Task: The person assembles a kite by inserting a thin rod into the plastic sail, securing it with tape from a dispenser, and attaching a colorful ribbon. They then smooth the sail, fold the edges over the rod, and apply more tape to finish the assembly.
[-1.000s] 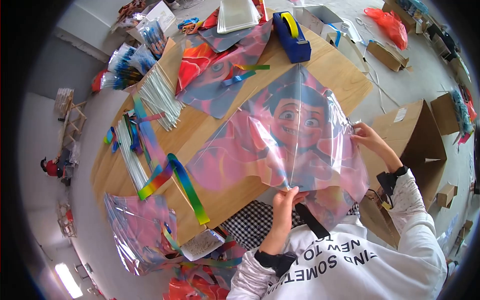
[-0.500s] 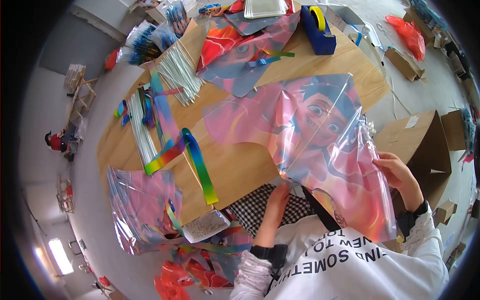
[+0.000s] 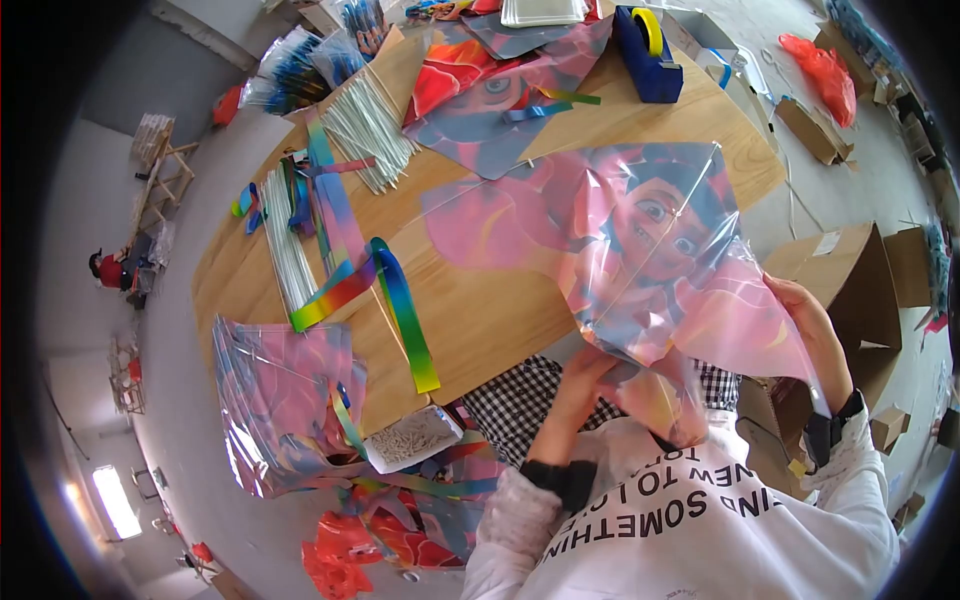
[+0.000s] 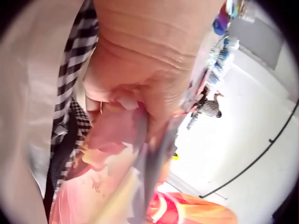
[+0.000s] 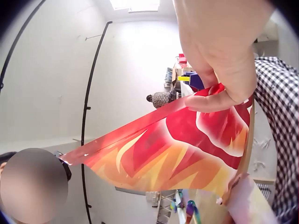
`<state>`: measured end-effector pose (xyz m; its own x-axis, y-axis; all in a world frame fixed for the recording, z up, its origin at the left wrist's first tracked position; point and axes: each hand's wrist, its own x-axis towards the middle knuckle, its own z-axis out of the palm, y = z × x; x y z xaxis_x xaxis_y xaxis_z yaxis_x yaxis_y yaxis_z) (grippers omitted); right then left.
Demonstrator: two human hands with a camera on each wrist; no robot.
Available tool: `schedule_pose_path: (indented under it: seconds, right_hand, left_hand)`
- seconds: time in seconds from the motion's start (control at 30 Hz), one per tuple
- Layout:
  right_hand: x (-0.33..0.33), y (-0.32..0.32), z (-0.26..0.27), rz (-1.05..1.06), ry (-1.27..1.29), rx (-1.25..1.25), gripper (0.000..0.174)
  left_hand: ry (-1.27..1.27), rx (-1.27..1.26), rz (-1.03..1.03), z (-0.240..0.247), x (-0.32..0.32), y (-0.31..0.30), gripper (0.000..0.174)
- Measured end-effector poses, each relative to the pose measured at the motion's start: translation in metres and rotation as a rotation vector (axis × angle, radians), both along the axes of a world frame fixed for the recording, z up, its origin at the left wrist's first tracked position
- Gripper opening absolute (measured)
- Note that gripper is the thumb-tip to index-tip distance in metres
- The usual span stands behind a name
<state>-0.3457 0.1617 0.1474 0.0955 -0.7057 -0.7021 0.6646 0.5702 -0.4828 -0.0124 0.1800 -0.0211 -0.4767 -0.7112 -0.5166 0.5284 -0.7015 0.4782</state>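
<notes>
A translucent printed kite sheet (image 3: 640,235), showing a cartoon face, is held tilted over the table's near edge, thin sticks across it. At its lower edge my left hand (image 3: 578,385) grips the sheet; in the left wrist view the left hand (image 4: 140,70) has its fingers curled round the gathered film (image 4: 112,135). My right hand (image 3: 812,325) holds the sheet's right side. The right wrist view has the right hand (image 5: 224,60) pinching the edge of the red and orange film (image 5: 163,144) between thumb and fingers.
On the wooden table (image 3: 480,320) lie white sticks (image 3: 365,130), rainbow ribbons (image 3: 405,320), another printed sheet (image 3: 490,110) and a blue tape dispenser (image 3: 650,65). A white tray (image 3: 415,440) sits near the front edge, a cardboard box (image 3: 830,270) at right.
The kite sheet has turned clockwise and tilted, its face now slanting. My right hand has moved outward and a little lower along its side. The view has shifted slightly.
</notes>
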Motion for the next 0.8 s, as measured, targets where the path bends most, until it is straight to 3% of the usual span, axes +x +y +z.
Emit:
schedule_pose_path:
  seconds: [0.07,0.2,0.33,0.4,0.5,0.63,0.73,0.77,0.8]
  right_hand:
    - [-0.007,0.004,-0.006,0.046,0.087,-0.022,0.027]
    - [-0.005,0.018,-0.027,0.125,0.306,-0.013,0.026]
    - [0.021,0.034,-0.033,0.52,0.678,0.068,0.035]
    - [0.03,0.041,-0.036,0.663,0.995,-0.011,0.035]
    - [0.019,0.051,-0.042,0.903,1.307,-0.049,0.038]
    - [-0.01,0.058,-0.042,1.162,1.587,-0.052,0.04]
    - [-0.021,0.055,-0.032,1.196,1.565,-0.069,0.038]
    - [-0.028,0.055,-0.035,1.229,1.607,-0.069,0.037]
    - [-0.039,0.055,-0.041,1.258,1.65,-0.071,0.037]
  left_hand:
    - [-0.297,-0.025,0.024,0.044,0.03,0.001,0.045]
    - [-0.498,-0.125,0.035,0.099,0.108,-0.001,0.038]
    - [-0.743,-0.169,-0.102,0.099,0.169,-0.01,0.035]
    - [-1.109,-0.432,-0.181,0.082,0.185,-0.007,0.037]
    - [-1.775,-0.456,-0.473,0.104,0.169,-0.007,0.035]
    - [-1.92,-0.522,-0.634,0.111,0.154,-0.006,0.035]
    - [-2.025,-0.797,-0.577,0.131,0.132,-0.028,0.03]
    - [-1.916,-0.748,-0.499,0.141,0.121,-0.042,0.026]
    - [-1.846,-0.878,-0.395,0.141,0.112,-0.056,0.027]
